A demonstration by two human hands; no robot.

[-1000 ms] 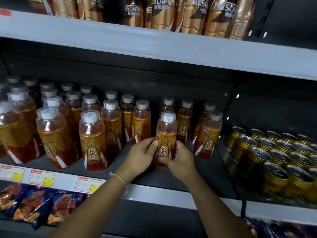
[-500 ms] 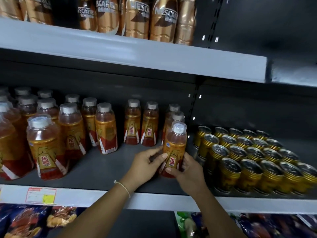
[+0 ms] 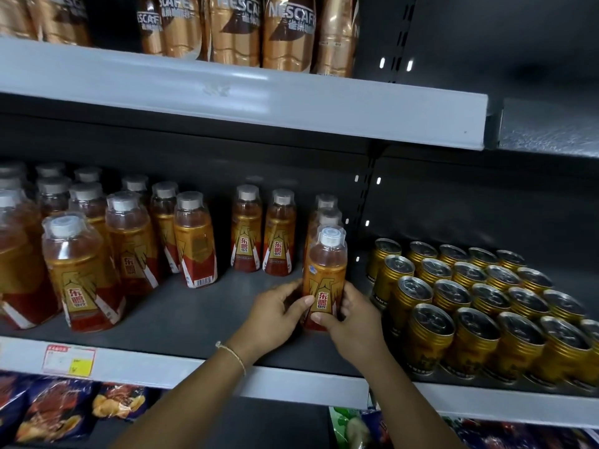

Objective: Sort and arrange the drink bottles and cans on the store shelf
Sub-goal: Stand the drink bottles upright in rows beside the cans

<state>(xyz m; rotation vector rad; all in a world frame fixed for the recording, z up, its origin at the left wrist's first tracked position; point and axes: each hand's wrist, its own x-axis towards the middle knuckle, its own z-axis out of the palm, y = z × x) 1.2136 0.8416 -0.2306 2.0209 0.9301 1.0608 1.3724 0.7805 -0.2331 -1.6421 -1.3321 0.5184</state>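
Note:
An orange drink bottle (image 3: 325,270) with a grey cap and a gold-and-red label stands upright on the dark middle shelf (image 3: 181,315), at the front of a short column of like bottles (image 3: 325,209). My left hand (image 3: 275,314) grips its lower left side, thumb across the label. My right hand (image 3: 351,322) grips its lower right side. Several more such bottles (image 3: 194,241) fill the shelf's left part. Gold cans (image 3: 470,306) stand in rows just right of the held bottle.
Gold coffee bottles (image 3: 285,34) line the grey upper shelf (image 3: 259,102). A bare strip of shelf lies between the left bottles and my hands. Snack bags (image 3: 58,413) sit on the shelf below. A price tag (image 3: 68,359) marks the front rail.
Both hands have carried the bottle to the right along the shelf, from the middle of the bottle group to the column beside the gold cans. The view has shifted right.

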